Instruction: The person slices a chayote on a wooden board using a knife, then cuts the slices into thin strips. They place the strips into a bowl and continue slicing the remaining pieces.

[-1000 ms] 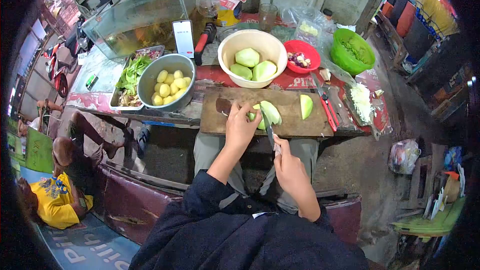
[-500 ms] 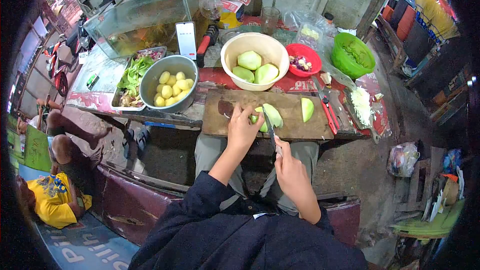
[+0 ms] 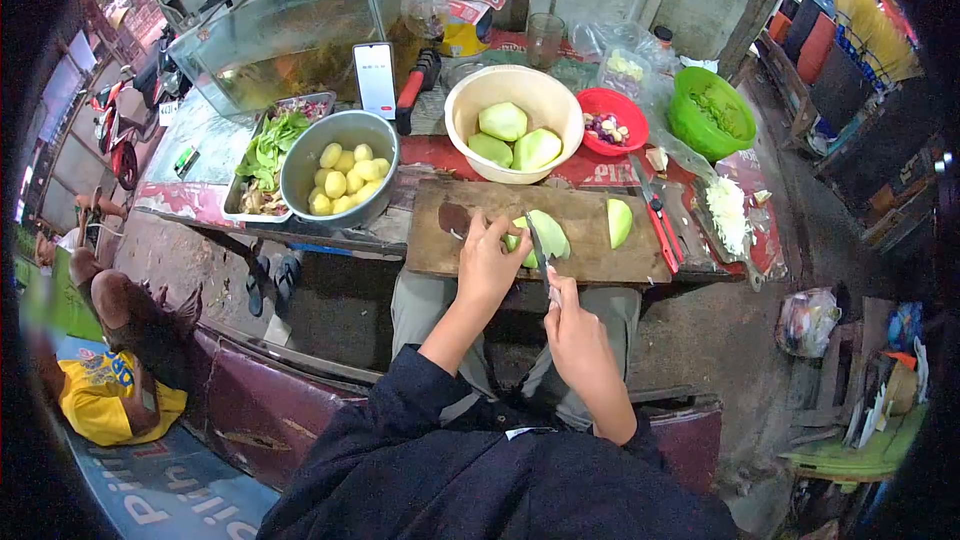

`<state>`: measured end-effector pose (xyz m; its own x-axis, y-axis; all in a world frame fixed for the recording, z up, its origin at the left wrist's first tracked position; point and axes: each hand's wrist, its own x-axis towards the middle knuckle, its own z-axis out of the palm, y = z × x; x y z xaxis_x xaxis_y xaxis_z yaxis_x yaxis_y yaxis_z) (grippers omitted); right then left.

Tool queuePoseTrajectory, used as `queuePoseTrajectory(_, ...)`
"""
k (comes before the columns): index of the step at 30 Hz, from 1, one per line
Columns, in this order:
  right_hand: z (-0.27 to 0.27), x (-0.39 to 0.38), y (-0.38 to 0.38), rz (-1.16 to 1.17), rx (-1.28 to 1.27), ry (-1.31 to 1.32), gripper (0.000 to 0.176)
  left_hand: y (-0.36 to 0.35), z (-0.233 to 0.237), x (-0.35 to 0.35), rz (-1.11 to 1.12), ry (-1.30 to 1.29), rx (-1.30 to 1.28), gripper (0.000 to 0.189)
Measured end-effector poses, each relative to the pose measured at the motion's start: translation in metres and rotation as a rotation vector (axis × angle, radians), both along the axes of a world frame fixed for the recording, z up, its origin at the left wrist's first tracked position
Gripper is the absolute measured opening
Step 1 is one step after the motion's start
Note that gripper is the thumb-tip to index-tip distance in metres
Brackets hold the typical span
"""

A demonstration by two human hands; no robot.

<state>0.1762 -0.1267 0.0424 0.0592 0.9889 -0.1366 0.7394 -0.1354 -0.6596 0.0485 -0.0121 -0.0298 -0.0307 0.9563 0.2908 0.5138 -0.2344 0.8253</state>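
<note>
Two hands (image 3: 490,265), knife (image 3: 537,248), fruit (image 3: 554,235) crowd board (image 3: 592,262) near edge.

The cutting board (image 3: 592,258) is bare wood, matt and scratched. On it, the peeled fruit (image 3: 553,235) looks smooth and moist, and the knife (image 3: 536,245) blade is dull metal. At 12 o'clock is a glossy plastic bowl (image 3: 520,88); at 10 o'clock, a brushed metal pot (image 3: 345,127).

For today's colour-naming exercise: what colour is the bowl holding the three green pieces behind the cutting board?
The bowl is cream, clearest in the head view.
</note>
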Motion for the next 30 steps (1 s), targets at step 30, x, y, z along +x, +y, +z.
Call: queuePoseTrajectory(30, -0.032, -0.01, 0.036, 0.026, 0.174, -0.038, 0.037, -0.003, 0.001, -0.001, -0.012, 0.038, 0.026, 0.02)
